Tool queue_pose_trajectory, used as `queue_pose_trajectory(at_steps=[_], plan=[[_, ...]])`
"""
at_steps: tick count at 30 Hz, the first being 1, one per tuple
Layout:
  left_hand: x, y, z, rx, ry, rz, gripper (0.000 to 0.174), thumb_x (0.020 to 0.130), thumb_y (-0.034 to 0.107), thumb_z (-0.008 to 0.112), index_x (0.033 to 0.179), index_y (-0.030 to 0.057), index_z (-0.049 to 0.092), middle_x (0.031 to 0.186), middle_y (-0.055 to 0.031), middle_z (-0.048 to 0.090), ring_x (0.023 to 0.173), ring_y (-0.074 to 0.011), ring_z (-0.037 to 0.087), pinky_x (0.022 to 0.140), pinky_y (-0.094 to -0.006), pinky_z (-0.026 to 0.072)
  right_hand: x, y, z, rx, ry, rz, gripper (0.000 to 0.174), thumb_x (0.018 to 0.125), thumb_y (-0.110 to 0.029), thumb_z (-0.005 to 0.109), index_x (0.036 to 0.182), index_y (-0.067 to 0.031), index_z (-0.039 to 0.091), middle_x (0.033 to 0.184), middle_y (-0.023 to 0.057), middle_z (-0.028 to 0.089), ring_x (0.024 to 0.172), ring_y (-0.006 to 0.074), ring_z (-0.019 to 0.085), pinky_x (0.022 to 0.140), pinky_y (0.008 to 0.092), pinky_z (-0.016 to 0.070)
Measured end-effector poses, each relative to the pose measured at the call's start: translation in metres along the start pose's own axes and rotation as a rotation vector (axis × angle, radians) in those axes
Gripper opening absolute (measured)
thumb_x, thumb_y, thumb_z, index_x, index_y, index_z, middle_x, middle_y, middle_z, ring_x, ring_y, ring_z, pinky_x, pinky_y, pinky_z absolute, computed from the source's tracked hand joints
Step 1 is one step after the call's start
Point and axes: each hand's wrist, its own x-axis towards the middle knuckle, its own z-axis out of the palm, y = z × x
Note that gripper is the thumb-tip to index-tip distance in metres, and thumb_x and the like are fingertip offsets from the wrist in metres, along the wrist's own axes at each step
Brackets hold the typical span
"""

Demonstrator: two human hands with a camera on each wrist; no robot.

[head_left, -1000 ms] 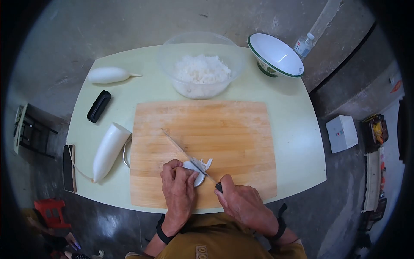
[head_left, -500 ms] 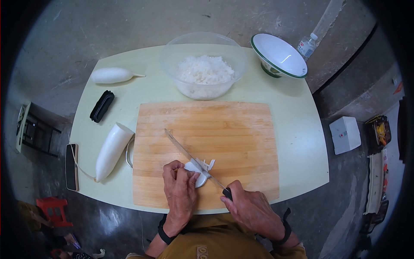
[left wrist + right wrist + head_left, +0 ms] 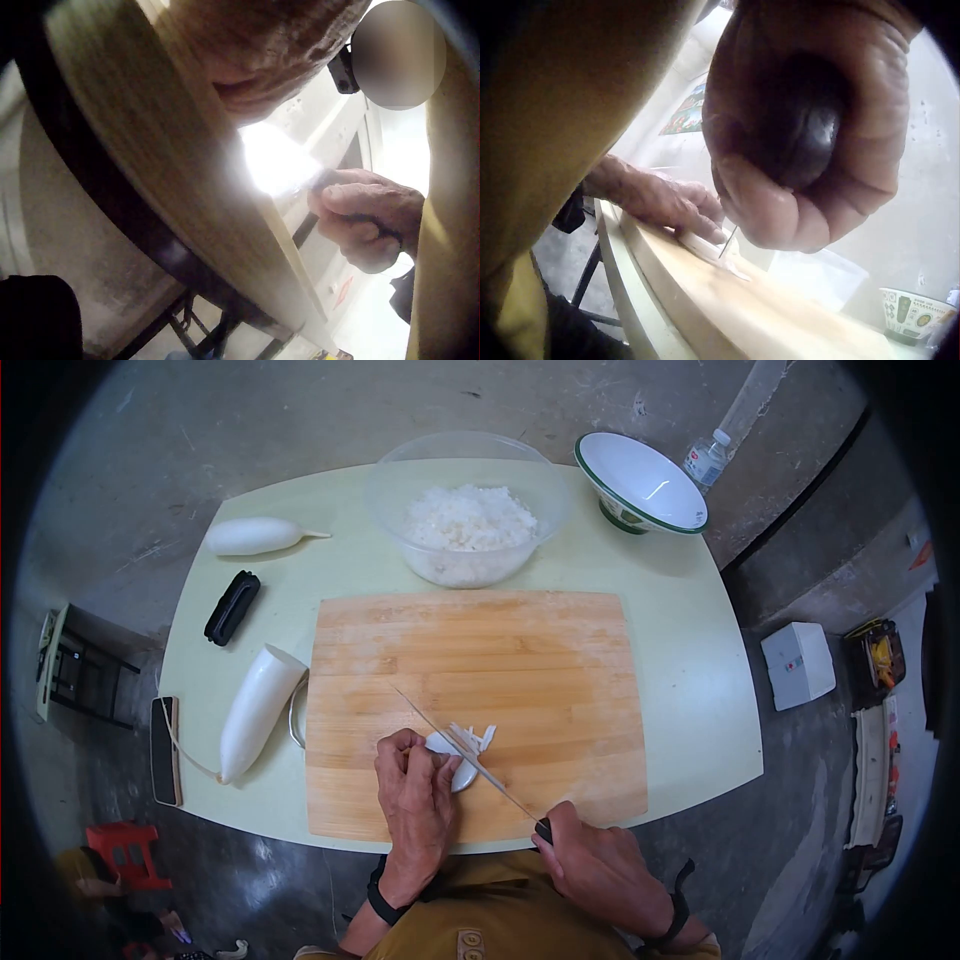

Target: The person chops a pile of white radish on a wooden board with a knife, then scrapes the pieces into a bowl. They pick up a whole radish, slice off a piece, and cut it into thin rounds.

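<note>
With curled fingertips and thumb, my left hand [image 3: 412,800] holds a piece of white radish [image 3: 463,777] flat on the wooden cutting board [image 3: 480,660]. My right hand [image 3: 605,865] grips a kitchen knife [image 3: 505,788] by its black handle, seen end-on as a dark handle butt [image 3: 810,127] in the right wrist view. The blade slants across the radish, just right of the left fingertips, its tip pointing to the far left. Several thin radish strips [image 3: 487,737] lie beside the blade. Left fingers hide part of the piece.
Behind the board stands a clear plastic bowl [image 3: 385,510] of shredded white food, with a green-rimmed bowl [image 3: 645,485] tilted at right. A large cut radish [image 3: 258,715], a whole radish [image 3: 255,537], a black case [image 3: 232,607] and a phone [image 3: 165,750] lie at left.
My right hand has drawn the knife back toward the near right, its tip sliding closer to the left hand. The left hand keeps its hold on the radish piece.
</note>
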Motion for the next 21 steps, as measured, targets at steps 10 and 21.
queue_pose_trajectory(at_steps=[10,21], plan=[[0.0,0.0,0.0,0.013,-0.021,-0.012,0.019,0.074,-0.002,0.071,0.083,-0.0011,0.054,0.102,-0.0178,0.05,0.088,-0.0335,0.051,0.072,-0.0401,0.0444,0.015,0.001,0.0,0.044,-0.008,-0.059,0.024,0.093,-0.02,0.054,0.09,-0.0009,0.039,0.059,0.0173,0.057,0.054,0.0386,0.058,0.048,0.0462,0.0439],[-0.001,0.001,0.001,-0.02,0.017,0.024,0.017,0.075,-0.003,0.07,0.084,0.0009,0.056,0.102,-0.0176,0.05,0.091,-0.0335,0.052,0.074,-0.0399,0.0454,0.041,0.008,0.009,0.133,-0.006,-0.057,0.022,0.096,-0.02,0.049,0.094,-0.0012,0.037,0.064,0.0198,0.059,0.058,0.041,0.059,0.051,0.0498,0.044]])
